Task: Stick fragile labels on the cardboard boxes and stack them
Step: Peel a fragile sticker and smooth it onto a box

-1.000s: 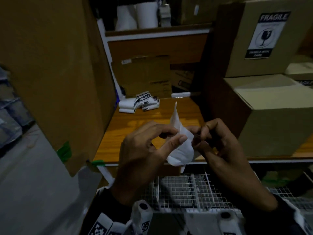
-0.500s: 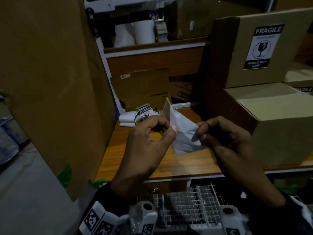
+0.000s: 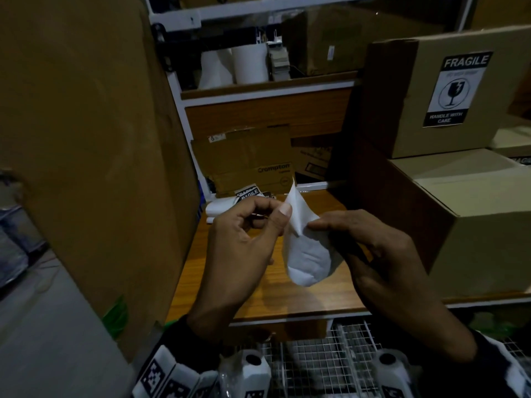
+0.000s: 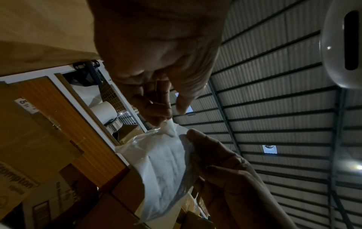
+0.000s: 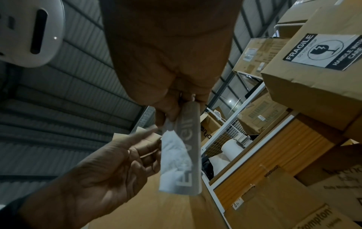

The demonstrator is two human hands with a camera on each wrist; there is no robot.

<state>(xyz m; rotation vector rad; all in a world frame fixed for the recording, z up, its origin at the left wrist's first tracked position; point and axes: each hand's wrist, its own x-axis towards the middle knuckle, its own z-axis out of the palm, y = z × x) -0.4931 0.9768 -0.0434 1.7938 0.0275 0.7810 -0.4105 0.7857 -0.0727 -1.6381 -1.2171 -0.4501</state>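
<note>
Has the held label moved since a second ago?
Yes, the label rose: it overlapped the front edge of the wooden shelf before, now sits clear above it.

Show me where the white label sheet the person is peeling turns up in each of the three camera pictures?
Head: label sheet at centre, pinched between left hand and right hand.
Left wrist: lower centre, below the left hand's fingertips.
Right wrist: centre, hanging from the right hand, print side showing.
Shared landmark: the Crompton carton.
</note>
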